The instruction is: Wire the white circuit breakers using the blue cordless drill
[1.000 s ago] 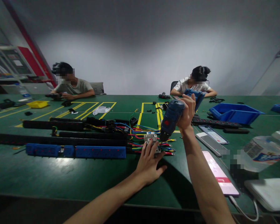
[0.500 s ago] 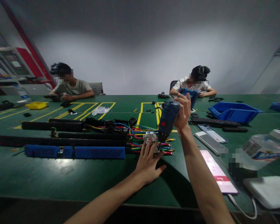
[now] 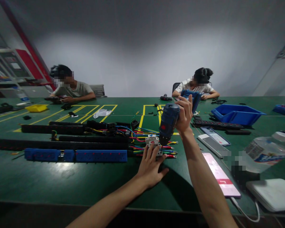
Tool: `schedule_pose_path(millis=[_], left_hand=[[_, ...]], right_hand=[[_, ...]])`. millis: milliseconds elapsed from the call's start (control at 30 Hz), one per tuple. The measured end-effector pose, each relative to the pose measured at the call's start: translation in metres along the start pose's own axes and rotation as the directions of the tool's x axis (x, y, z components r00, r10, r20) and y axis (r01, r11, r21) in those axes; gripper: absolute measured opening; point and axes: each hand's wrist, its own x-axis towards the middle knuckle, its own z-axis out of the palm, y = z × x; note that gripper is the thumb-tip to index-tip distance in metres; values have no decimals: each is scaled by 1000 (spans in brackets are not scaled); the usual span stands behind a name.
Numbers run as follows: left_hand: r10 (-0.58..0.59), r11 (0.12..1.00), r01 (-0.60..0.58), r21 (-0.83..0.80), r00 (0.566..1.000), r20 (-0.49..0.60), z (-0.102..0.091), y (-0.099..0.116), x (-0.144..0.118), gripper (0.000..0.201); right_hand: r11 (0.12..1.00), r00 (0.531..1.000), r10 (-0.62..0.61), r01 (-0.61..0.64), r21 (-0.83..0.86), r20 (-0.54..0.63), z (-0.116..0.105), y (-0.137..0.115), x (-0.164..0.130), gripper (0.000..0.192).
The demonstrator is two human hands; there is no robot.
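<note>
My right hand [image 3: 184,115] grips a blue cordless drill [image 3: 168,122], tip down on the circuit breaker [image 3: 153,141]; my left hand [image 3: 150,166] steadies that breaker with spread fingers. Bare green counter [image 3: 61,180] lies left of it.

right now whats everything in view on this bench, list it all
long black power strips: several, black, left of centre
blue socket strip: one row, blue, front
small white circuit breaker: one, white, centre, among coloured wires
blue cordless drill: one, blue, tip down at the breaker
blue plastic bin: one, right back
phones: three, right
clear water bottle: one, lying, right
seated people: two, far side
hands: left hand on the breaker; right hand gripping the drill
</note>
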Motion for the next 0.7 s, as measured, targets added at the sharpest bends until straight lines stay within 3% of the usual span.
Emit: schedule_pose_path(millis=[700], left_hand=[[7,1000,-7,-3,1000,-17,2,-2,-1,57]], right_hand=[[1000,1000,24,-24,-12,-13,-2,0,2,16]])
